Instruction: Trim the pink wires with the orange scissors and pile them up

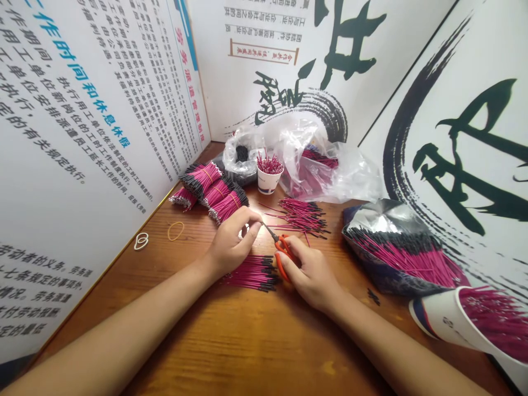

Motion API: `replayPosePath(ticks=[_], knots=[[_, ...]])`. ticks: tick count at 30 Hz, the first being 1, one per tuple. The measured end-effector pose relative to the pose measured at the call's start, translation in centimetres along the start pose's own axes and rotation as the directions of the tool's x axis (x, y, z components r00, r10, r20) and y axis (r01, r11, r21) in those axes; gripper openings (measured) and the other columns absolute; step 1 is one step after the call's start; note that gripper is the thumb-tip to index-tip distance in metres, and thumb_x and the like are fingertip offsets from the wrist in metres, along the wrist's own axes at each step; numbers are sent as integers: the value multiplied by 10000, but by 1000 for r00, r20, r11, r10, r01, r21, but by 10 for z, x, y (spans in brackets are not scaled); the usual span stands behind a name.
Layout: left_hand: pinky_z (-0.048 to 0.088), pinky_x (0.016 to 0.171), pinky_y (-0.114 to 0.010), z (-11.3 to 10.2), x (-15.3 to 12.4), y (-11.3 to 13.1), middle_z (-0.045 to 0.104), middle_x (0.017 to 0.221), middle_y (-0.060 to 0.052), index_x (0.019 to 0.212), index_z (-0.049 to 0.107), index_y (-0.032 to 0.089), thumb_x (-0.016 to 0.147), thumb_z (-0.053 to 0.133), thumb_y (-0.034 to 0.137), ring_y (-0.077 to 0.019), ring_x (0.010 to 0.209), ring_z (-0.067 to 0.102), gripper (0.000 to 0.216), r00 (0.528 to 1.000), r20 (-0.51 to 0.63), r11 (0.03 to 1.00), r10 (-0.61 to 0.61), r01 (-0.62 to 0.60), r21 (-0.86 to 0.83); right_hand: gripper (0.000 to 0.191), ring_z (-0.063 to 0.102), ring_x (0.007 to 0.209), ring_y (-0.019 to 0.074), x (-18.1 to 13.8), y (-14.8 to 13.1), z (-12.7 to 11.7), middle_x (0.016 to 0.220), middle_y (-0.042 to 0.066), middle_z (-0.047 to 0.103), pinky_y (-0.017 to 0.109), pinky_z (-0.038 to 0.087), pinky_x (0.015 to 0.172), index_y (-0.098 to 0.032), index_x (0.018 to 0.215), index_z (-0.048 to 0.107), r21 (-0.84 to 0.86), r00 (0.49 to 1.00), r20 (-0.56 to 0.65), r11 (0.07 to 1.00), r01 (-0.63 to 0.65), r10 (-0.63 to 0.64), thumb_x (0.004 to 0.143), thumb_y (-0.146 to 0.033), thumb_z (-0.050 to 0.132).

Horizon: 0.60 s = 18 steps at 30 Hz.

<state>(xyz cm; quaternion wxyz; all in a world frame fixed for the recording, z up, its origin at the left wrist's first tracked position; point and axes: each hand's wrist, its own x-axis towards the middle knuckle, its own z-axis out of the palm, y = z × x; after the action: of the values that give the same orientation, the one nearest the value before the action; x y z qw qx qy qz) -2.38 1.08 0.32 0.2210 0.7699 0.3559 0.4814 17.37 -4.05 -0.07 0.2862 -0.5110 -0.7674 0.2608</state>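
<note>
Firmly, the right hand (315, 275) grips orange-handled scissors (284, 242) with slim metal blades; the left hand (233, 236) presses thumb and forefinger together at their tip, anything between too small to tell. From the scissors, straight magenta wires (252, 273) with black ends lie in a row at 8 o'clock, a looser heap (304, 216) at 1, rubber-banded bundles (216, 192) at 10, a smooth paper cup (269, 183) packed with more wires at 12, a crinkled, silvery-lined bag (390, 216) at 3. Beneath spreads the glossy, grained wooden table (247, 346), white panels (256, 82) printed with characters standing around it
</note>
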Motion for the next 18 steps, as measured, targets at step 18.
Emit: replayPosePath(ticks=[18], knots=[[438, 731, -264, 0, 0, -1, 584, 825, -27, 876, 587, 167, 961, 463, 201, -143, 784, 549, 154, 1000, 10, 1000, -10, 10, 8, 178, 453, 557, 128, 1, -1, 0, 659, -31, 556, 240, 306, 561, -210, 872, 518, -10, 1000, -7, 1000, -6, 6, 958, -360, 476]])
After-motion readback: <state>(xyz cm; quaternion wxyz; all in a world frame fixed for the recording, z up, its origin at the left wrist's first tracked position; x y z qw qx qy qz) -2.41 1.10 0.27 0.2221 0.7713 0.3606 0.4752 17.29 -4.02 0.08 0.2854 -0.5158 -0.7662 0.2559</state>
